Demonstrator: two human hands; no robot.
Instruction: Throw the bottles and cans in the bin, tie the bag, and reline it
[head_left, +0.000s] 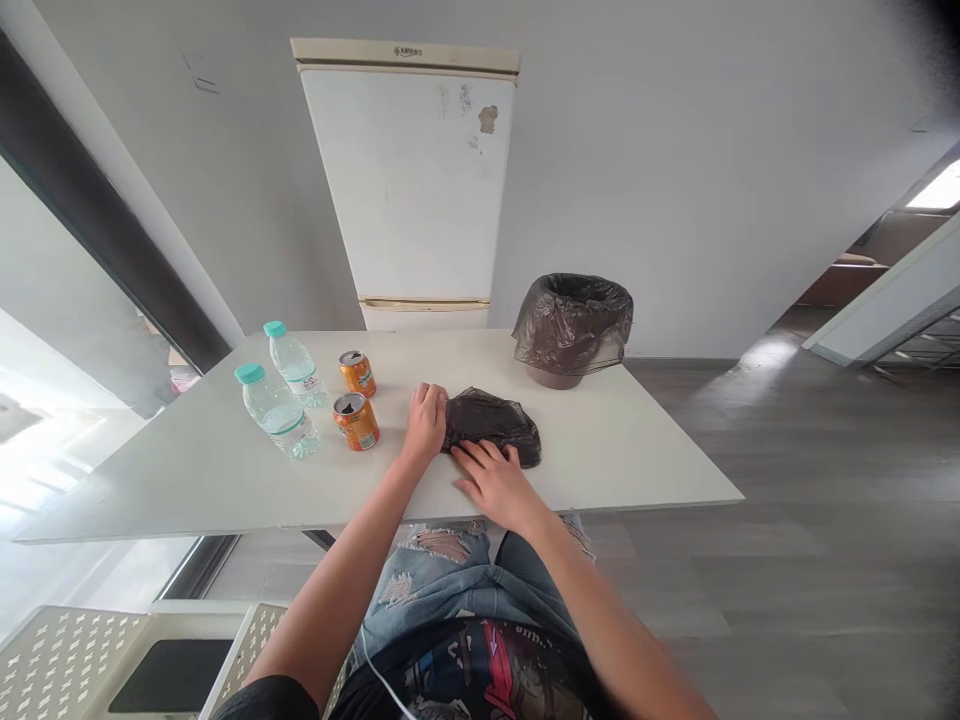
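Note:
A crumpled dark plastic bag (495,425) lies on the white table (622,450) in front of me. My left hand (425,422) rests at the bag's left edge with its fingers curled onto it. My right hand (491,480) lies flat with fingers stretched out, pressing on the bag's near edge. Whether the left fingers pinch the plastic or only rest on it is unclear.
Two orange cans (357,420) (358,372) and two water bottles with teal caps (277,410) (295,364) stand to the left. A small bin lined with a dark bag (574,325) sits at the table's far right. A white fridge (409,190) stands behind. White perforated stools (67,660) are at lower left.

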